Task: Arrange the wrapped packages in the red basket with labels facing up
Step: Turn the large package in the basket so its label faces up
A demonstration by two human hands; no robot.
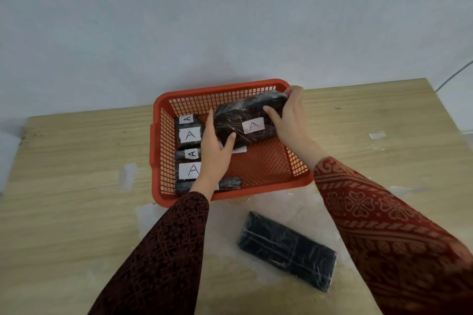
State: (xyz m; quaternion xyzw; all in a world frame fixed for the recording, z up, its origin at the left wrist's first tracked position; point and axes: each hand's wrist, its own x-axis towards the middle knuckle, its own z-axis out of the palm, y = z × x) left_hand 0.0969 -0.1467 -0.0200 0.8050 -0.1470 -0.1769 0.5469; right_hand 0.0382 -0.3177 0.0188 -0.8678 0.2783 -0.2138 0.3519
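Over the red plastic mesh basket (266, 169) on the pale wooden desk (76, 186), both hands grip a large dark plastic-wrapped package (245, 120), its white "A" label (254, 125) facing up; the left hand (216, 151) clasps its near-left end, thumb on top; the right hand (289, 115) wraps its far-right end, fingers partly hidden behind; smaller labelled dark packages (189, 153) line the basket's left wall, the nearest half covered by the left wrist; in front of the basket lies another dark wrapped package (286, 250), no label visible.
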